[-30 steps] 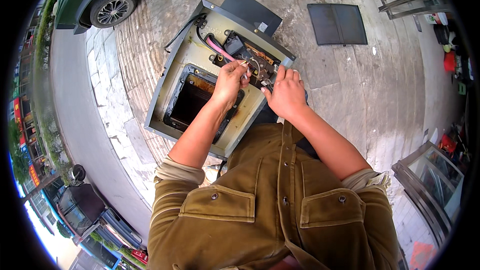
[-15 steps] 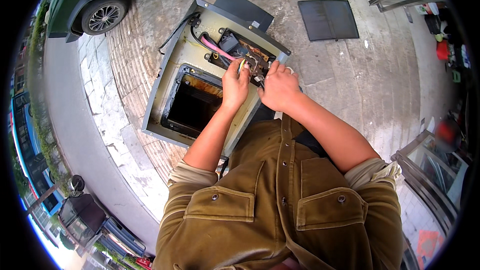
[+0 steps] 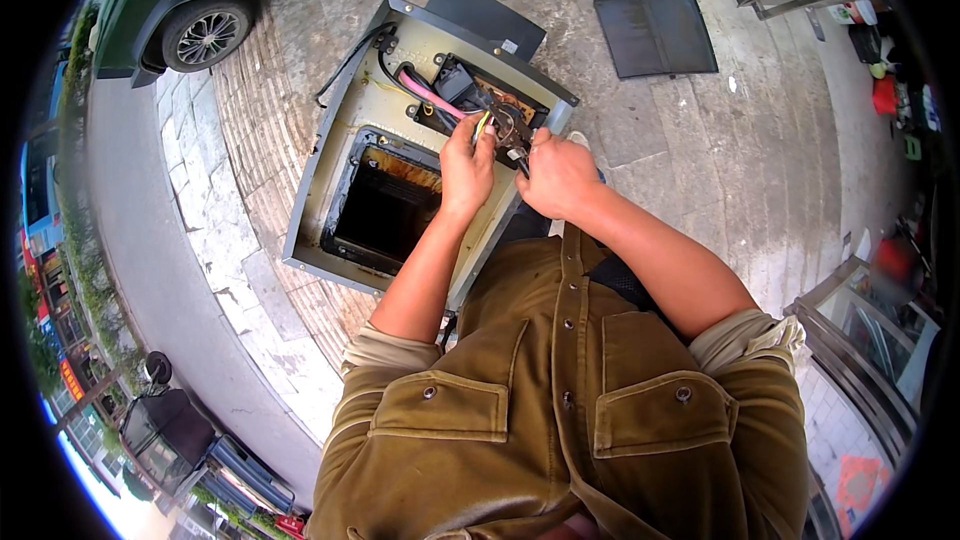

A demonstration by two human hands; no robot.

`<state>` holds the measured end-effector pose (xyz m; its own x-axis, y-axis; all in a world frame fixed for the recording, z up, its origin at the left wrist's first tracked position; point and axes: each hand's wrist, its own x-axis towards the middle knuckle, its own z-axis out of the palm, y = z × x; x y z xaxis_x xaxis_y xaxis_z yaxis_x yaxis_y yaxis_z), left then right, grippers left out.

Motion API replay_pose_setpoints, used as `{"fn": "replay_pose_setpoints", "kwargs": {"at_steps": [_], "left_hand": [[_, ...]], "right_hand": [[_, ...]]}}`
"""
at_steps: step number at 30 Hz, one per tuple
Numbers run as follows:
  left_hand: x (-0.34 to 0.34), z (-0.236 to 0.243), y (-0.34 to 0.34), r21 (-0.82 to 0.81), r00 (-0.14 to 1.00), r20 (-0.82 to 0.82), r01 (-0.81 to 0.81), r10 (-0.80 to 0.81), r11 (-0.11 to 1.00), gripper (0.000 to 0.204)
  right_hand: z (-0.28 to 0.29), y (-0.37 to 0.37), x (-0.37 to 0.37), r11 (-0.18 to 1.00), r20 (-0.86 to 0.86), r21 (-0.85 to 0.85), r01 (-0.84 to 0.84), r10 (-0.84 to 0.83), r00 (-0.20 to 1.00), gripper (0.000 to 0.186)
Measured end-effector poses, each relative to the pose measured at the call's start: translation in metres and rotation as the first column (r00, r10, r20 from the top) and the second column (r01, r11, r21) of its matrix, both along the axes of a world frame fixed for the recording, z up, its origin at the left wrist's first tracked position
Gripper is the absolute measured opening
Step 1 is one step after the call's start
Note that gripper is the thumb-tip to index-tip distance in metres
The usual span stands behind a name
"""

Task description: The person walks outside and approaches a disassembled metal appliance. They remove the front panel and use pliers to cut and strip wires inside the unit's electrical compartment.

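In front of me a grey metal appliance housing (image 3: 330, 155) lies tilted, its cream inside facing up. A dark square opening (image 3: 385, 205) with a rusty, greasy rim takes up its lower part. Above that, a wiring recess holds a black box (image 3: 457, 82), a thick pink sleeve (image 3: 435, 98) and several dark wires. My left hand (image 3: 468, 170) is closed in a pinch on a yellow-green wire (image 3: 482, 127) at the recess. Beside it, my right hand (image 3: 562, 178) wraps round dark-handled pliers (image 3: 515, 138). Their jaws reach in among the wires; the exact contact point is unclear.
A dark panel (image 3: 490, 18) lies just behind the housing, and another flat dark panel (image 3: 656, 36) rests on the paving farther right. A parked green vehicle (image 3: 190, 0) stands at far left. Metal-framed glass (image 3: 870, 340) and assorted items line the right side.
My right hand's fingers have curled in more tightly round the pliers' handles. The left hand has shifted slightly left, still pinching the wire.
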<state>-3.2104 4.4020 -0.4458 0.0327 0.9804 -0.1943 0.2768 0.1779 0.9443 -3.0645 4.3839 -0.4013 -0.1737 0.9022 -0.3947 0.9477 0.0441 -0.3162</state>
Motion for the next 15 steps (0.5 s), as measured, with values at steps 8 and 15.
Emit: {"fn": "replay_pose_setpoints", "kwargs": {"at_steps": [8,15], "left_hand": [[-0.009,0.011,0.007,-0.163,0.992,0.125,0.04,-0.02,0.986,0.022],[-0.023,0.005,0.017,-0.133,0.994,0.023,0.109,-0.107,0.985,0.024]], "right_hand": [[0.002,-0.003,0.015,0.996,-0.226,-0.08,0.049,-0.066,0.972,0.042],[0.049,-0.006,0.127,0.71,-0.806,-0.585,0.392,-0.564,-0.181,0.03]]}}
